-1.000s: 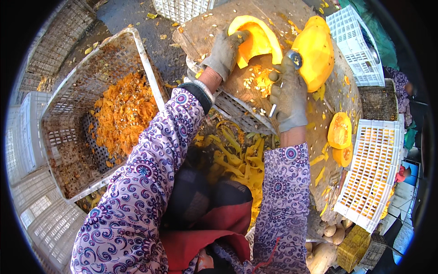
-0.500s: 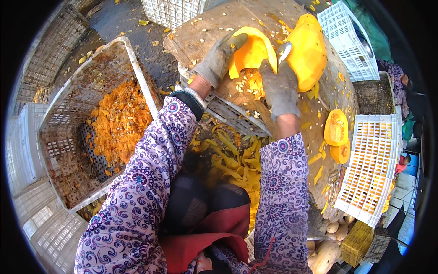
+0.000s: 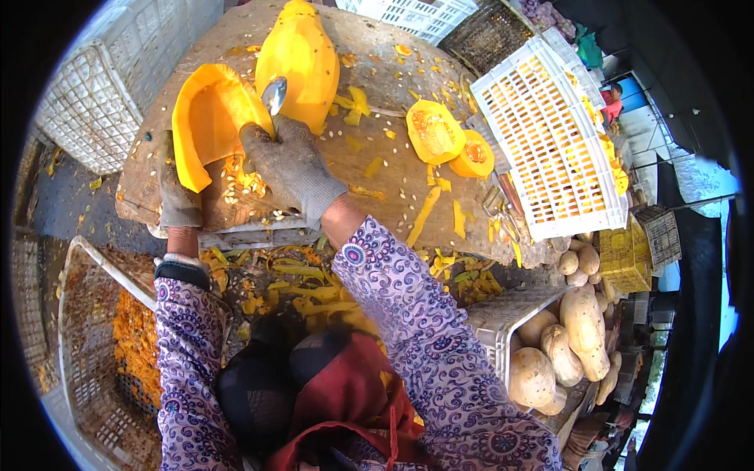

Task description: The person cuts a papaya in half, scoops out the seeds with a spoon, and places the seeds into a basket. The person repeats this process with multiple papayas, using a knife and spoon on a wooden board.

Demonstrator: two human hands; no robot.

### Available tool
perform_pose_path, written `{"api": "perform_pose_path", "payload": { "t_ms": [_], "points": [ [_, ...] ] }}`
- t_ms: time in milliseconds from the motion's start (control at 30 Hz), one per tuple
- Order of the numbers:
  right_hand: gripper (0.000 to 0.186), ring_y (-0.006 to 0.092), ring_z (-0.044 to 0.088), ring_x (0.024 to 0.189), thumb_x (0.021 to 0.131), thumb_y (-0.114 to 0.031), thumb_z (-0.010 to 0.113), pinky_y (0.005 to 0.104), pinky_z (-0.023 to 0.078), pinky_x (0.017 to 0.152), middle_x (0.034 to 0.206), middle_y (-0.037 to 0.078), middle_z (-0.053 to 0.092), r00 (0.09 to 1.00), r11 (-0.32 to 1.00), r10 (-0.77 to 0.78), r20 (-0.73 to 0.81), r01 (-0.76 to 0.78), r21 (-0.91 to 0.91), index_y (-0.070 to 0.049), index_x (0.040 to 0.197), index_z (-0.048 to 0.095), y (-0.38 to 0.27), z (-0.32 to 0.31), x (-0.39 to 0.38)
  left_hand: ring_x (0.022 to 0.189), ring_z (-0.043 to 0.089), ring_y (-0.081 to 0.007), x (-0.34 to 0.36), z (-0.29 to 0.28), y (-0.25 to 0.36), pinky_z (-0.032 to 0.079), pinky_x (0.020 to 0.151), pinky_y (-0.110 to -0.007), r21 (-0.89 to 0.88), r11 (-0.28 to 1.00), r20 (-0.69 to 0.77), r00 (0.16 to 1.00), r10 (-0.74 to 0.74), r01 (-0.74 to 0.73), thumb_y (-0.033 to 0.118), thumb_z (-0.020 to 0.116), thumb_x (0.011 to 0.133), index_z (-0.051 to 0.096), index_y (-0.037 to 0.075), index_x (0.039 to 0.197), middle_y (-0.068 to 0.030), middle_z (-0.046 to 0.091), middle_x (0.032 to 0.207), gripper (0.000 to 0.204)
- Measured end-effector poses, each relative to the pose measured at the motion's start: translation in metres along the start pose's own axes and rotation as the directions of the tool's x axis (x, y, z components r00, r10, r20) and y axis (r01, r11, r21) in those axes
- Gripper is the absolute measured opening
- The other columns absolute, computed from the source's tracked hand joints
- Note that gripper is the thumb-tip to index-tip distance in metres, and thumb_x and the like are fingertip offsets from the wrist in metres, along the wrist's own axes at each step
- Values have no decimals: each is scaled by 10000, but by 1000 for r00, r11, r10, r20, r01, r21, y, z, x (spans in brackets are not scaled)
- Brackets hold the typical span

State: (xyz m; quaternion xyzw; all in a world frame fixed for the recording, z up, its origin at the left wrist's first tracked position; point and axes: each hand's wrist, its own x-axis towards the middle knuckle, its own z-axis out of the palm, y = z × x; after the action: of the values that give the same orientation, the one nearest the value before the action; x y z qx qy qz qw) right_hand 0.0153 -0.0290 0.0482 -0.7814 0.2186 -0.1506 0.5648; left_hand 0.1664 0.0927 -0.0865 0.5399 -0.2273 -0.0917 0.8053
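Observation:
My left hand (image 3: 179,188), in a grey glove, grips the outer left side of a peeled, hollowed pumpkin piece (image 3: 191,118); its fingers are partly hidden behind the piece. My gloved right hand (image 3: 294,165) is closed on a metal spoon (image 3: 275,94), whose bowl points up past the thumb. That hand rests against the piece's right edge. Below the hollow, seeds and stringy pulp (image 3: 250,179) lie on the wooden board (image 3: 353,169). Just behind the spoon lies a larger peeled pumpkin (image 3: 302,71).
Two cut pumpkin pieces (image 3: 436,135) sit to the right on the board, beside a white crate (image 3: 550,141) and peeling tools (image 3: 503,208). Orange pulp (image 3: 135,345) fills part of a dirty crate at lower left. Unpeeled pumpkins (image 3: 585,334) lie at lower right. Peelings (image 3: 314,294) cover the ground below.
The view has swung right, so the board and crates appear farther left and more unpeeled pumpkins show. Both hands keep hold of the pumpkin piece and the spoon.

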Motion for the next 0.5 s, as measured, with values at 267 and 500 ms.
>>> {"api": "perform_pose_path", "payload": {
  "t_ms": [267, 500],
  "points": [
    [374, 140, 530, 646, 889, -322, 495, 311, 431, 595, 720, 81, 569, 990, 980, 129, -57, -118, 163, 42, 931, 569, 6, -69, -52, 1100, 534, -255, -5, 24, 29, 410, 979, -364, -236, 941, 70, 971, -230, 240, 432, 401, 958, 422, -38, 1285, -180, 541, 1194, 573],
    [404, 96, 482, 615, 895, -378, 516, 255, 404, 547, 772, 41, 556, 950, 892, 264, -165, -175, 418, 5, 1015, 567, 15, -139, -112, 1132, 512, -284, -4, 17, 29, 394, 997, -382, -22, 998, 166, 985, -49, 53, 400, 364, 966, 409, -34, 1290, -205, 506, 1233, 544]
  ]
}}
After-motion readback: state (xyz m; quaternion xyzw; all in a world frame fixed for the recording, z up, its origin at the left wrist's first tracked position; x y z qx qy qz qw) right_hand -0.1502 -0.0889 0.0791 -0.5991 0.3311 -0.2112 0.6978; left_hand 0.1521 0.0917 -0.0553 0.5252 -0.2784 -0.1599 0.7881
